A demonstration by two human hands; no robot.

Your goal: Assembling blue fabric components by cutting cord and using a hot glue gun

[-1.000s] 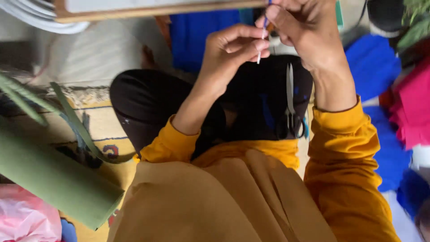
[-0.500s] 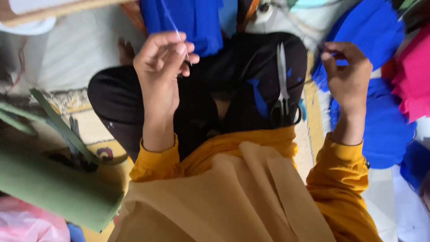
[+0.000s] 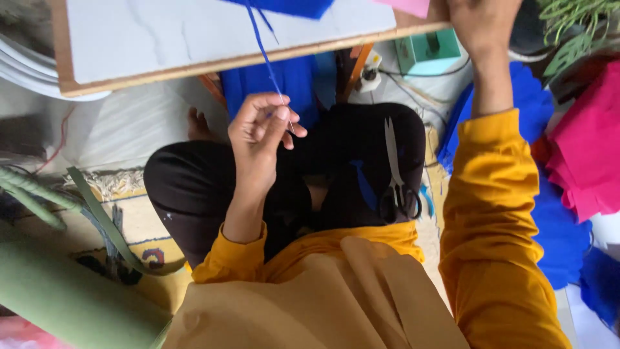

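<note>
I sit cross-legged in black trousers and a mustard top. My left hand (image 3: pixel 261 126) is raised over my left knee and pinches a thin blue strip (image 3: pixel 263 55) that runs up over the white board (image 3: pixel 161 39). My right hand (image 3: pixel 481 22) reaches far forward to the board's right edge, near a pink piece (image 3: pixel 403 5); what its fingers hold is cut off by the frame. A pair of scissors (image 3: pixel 397 178) lies on my right thigh, beside a blue scrap (image 3: pixel 365 187).
Blue felt sheets (image 3: pixel 555 226) and pink felt (image 3: pixel 584 155) pile up on the right. A green roll (image 3: pixel 71 300) and green strips (image 3: pixel 97 213) lie at the left. A teal box (image 3: pixel 427 52) and a cable sit beyond my knee. White plates (image 3: pixel 26 64) are at the far left.
My right hand left the blue felt at my side and stretched forward to the board's edge. My left hand stays on the blue strip, now a little lower. The view has tilted towards the board.
</note>
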